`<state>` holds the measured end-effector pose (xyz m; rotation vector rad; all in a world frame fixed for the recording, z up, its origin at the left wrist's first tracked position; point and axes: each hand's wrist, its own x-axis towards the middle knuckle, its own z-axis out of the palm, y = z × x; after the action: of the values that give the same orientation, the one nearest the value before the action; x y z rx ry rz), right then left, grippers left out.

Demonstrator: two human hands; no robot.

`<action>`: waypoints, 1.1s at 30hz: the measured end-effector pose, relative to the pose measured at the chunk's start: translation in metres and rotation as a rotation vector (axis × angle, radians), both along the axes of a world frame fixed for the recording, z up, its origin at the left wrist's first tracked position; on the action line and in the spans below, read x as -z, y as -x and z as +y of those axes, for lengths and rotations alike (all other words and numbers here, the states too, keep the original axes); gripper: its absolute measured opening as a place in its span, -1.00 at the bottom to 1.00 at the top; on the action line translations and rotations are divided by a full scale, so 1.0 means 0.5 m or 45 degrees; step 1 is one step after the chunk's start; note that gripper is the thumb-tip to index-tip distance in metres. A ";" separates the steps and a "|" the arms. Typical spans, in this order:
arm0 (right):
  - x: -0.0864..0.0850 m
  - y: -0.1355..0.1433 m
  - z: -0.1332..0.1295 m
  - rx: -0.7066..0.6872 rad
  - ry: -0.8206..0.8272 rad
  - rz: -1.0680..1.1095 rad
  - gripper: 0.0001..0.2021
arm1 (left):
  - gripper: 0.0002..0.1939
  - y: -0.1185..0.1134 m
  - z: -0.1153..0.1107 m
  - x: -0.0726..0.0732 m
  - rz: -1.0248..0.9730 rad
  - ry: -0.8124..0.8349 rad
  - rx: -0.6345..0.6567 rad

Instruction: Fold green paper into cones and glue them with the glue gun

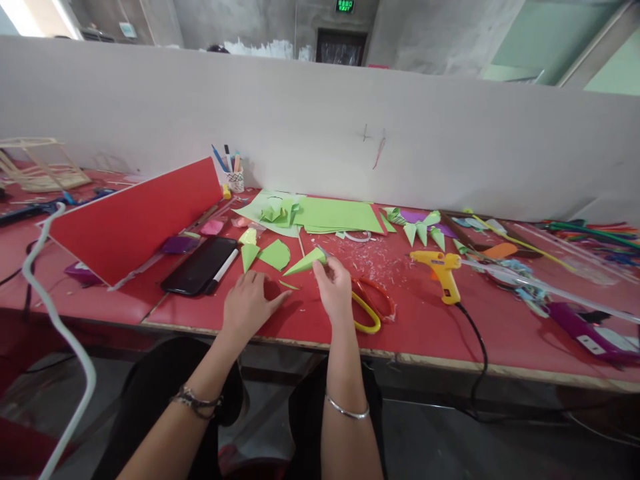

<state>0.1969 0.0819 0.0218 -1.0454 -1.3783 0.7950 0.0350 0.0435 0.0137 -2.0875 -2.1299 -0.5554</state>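
Observation:
My right hand (334,283) pinches a light green folded paper cone (304,263) at its wide end, with its point aimed left. My left hand (249,301) rests low over the table, thumb spread away from the fingers. Its fingertips reach the lower tip of another green paper cone (249,256); whether they touch it I cannot tell. Between the hands lie a cut green paper piece (275,255) and a thin green paper scrap (289,285). Scissors with yellow and red handles (369,320) lie just right of my right wrist, their blades hidden.
A yellow glue gun (443,270) lies to the right, its black cord over the table edge. Green paper sheets (340,215) and a green paper flower (420,225) are behind. Leftward are a black phone (200,267), a red board (145,220) and a pen cup (235,179).

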 end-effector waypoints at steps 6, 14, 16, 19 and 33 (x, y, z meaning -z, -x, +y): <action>0.002 -0.001 0.002 0.004 0.010 0.008 -0.75 | -0.50 -0.080 0.005 -0.025 0.170 0.144 -0.157; 0.000 -0.002 -0.002 0.004 -0.024 0.006 -0.76 | -0.63 -0.092 0.019 -0.018 0.108 0.133 -0.172; -0.001 -0.002 -0.003 0.004 -0.025 0.000 -0.76 | -0.71 -0.086 0.023 -0.011 0.055 0.120 -0.151; 0.000 -0.003 -0.002 0.003 -0.025 -0.005 -0.76 | -0.80 -0.081 0.027 -0.006 -0.022 0.108 -0.126; 0.003 -0.005 0.003 0.009 0.004 0.050 -0.76 | -0.79 -0.123 0.046 -0.006 -0.101 0.111 -0.149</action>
<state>0.1995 0.0833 0.0202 -1.0314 -1.3397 0.8081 0.0967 0.0663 0.0169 -1.9982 -2.3431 -0.5499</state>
